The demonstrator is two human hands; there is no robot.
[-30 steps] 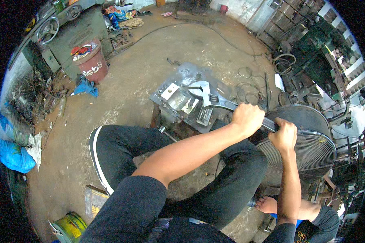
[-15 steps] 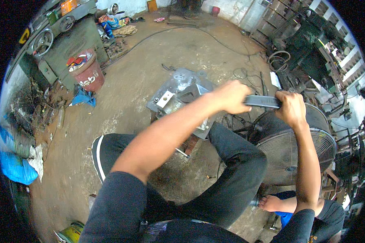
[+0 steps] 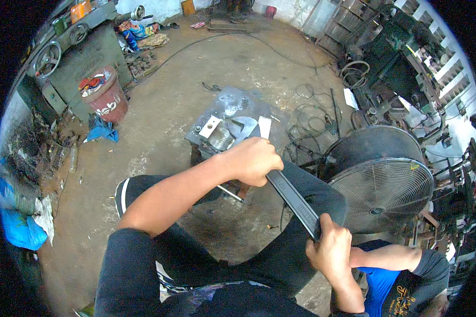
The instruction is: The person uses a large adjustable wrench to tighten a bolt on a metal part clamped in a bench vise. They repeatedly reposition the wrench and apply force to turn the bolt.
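My left hand (image 3: 255, 161) and my right hand (image 3: 330, 248) are both wrapped round a long, dark grey, flat bar-shaped tool (image 3: 295, 203) with a recessed panel along its side. The left fist grips its far end, the right fist its near end. It slants down to the right above my right thigh, and both ends are hidden in my fists. Just beyond the left hand stands a metal plate (image 3: 231, 101) on a support, carrying a light metal block with a hole (image 3: 210, 127) and a grey angular metal piece (image 3: 244, 127). A thin pale rod (image 3: 230, 193) sticks out below.
A large round fan (image 3: 378, 195) stands at my right. Beside it sits another person (image 3: 402, 274) in dark and blue clothing. Cables (image 3: 307, 127) lie on the floor. At the left are a red bucket of rags (image 3: 106, 98) and a machine with handwheels (image 3: 47, 59).
Both hands have brought the tool down and left, nearer my body. It was nearly level in front of the fan and now slants. The right hand moved farthest.
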